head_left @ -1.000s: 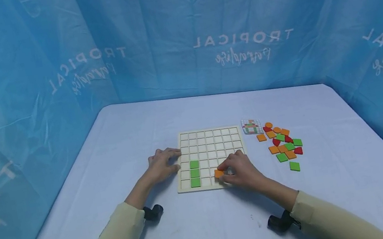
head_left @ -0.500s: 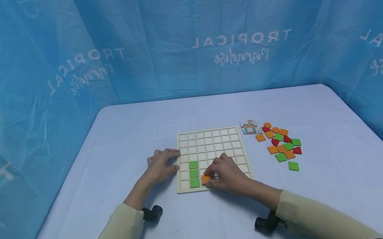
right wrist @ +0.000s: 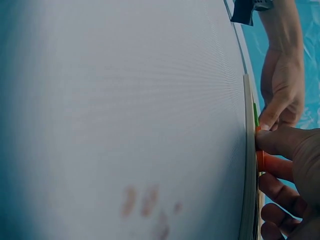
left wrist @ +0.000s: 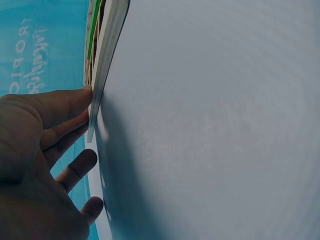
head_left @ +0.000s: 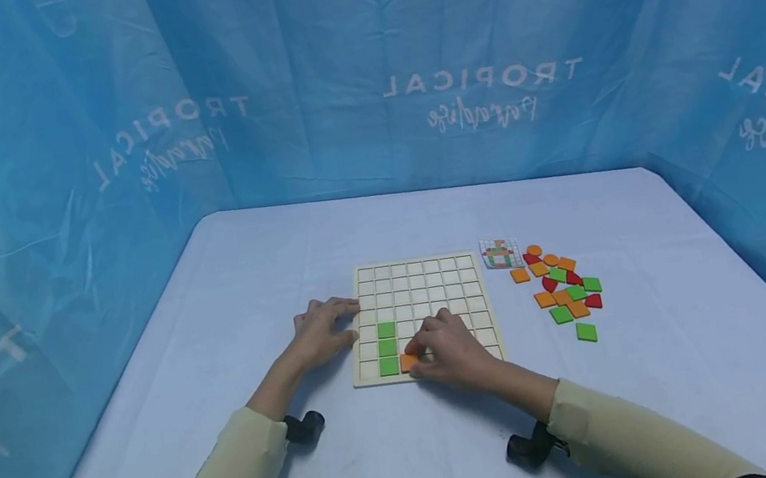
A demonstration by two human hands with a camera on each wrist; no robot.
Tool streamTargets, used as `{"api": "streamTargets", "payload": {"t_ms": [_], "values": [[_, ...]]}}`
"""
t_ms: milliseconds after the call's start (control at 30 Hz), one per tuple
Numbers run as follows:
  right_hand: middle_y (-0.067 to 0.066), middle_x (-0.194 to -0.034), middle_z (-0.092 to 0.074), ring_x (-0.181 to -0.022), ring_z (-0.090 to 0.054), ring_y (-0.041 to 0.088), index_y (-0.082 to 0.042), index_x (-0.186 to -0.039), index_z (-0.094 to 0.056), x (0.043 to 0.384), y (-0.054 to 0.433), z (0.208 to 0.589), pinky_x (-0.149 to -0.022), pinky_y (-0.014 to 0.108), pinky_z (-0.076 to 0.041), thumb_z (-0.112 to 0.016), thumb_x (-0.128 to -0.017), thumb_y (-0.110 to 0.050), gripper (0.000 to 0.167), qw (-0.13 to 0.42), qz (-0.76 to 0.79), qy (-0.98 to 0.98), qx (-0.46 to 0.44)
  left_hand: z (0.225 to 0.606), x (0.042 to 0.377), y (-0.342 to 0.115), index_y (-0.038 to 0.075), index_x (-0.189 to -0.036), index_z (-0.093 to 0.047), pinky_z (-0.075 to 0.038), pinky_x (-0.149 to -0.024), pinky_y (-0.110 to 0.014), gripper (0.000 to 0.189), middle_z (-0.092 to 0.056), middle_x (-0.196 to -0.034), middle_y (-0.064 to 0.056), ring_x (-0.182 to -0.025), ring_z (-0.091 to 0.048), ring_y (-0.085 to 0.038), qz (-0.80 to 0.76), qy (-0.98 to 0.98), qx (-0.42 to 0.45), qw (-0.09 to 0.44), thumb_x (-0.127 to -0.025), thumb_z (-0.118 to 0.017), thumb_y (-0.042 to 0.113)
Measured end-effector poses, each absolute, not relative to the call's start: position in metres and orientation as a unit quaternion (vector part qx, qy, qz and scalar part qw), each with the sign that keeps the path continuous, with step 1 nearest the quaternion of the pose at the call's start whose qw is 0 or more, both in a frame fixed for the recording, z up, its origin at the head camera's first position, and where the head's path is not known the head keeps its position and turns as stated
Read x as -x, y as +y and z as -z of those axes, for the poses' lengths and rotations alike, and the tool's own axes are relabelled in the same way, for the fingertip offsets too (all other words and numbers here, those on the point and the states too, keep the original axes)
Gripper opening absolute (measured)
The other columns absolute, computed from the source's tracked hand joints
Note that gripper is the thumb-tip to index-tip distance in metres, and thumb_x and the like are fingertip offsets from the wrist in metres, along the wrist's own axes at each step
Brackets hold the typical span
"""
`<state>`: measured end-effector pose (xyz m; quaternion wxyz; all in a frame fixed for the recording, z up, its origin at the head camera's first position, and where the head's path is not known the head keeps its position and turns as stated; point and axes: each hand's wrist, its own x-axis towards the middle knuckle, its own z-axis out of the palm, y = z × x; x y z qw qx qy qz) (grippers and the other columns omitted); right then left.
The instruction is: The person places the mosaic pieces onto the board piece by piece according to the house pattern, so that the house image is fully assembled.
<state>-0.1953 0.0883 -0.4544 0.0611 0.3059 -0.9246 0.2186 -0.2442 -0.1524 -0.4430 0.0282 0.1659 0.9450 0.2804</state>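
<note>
White table (head_left: 417,445), bearing a pale gridded board (head_left: 418,284). Left hand (head_left: 321,334): grip relaxed, fingers touching the board's left edge. Right hand (head_left: 451,350): grip pinching one tile. Loose tiles (head_left: 563,297), right of the board: most placing, presumably, remains. Three green tiles (head_left: 388,348): placed in one column. Orange tile (head_left: 408,362): pinched, bottom row, beside the lowest green; further left than one second earlier.

Blue curtain (head_left: 320,46) reads "TROPICAL" in capitals; "Paradise" in script beneath; both mirrored, repeated.
</note>
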Motion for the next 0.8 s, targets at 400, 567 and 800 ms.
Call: {"api": "streamTargets", "payload": {"t_ms": [400,567,800], "values": [[-0.006,-0.09,-0.059,-0.082,-0.04,0.015,-0.019,-0.095,-0.075,0.195,0.088,0.454,-0.074,0.034,-0.033,-0.082,-0.075,-0.03,0.023,0.054,-0.218,-0.925,-0.307,0.442,0.244,-0.153,0.006,-0.128,-0.061,-0.023,-0.095,-0.053,0.044,-0.053,-0.137,-0.006,-0.114,-0.042,-0.027,-0.284,0.944,-0.164,0.038,-0.086,-0.071,0.013],[-0.008,-0.089,-0.058,-0.08,-0.038,0.013,-0.018,-0.097,-0.075,0.195,0.089,0.454,-0.073,0.032,-0.032,-0.081,-0.077,-0.03,0.024,0.055,-0.214,-0.926,-0.305,0.443,0.244,-0.154,0.006,-0.128,-0.061,-0.023,-0.094,-0.053,0.043,-0.054,-0.136,-0.006,-0.114,-0.042,-0.028,-0.282,0.944,-0.171,0.031,-0.086,-0.07,0.013],[-0.004,-0.088,-0.059,-0.083,-0.041,0.017,-0.015,-0.097,-0.076,0.2,0.106,0.447,-0.073,0.035,-0.033,-0.082,-0.075,-0.027,0.026,0.071,-0.24,-0.929,-0.273,0.441,0.243,-0.153,0.005,-0.128,-0.061,-0.024,-0.093,-0.053,0.044,-0.054,-0.136,-0.006,-0.114,-0.042,-0.028,-0.284,0.943,-0.173,0.031,-0.086,-0.07,0.012]]}}
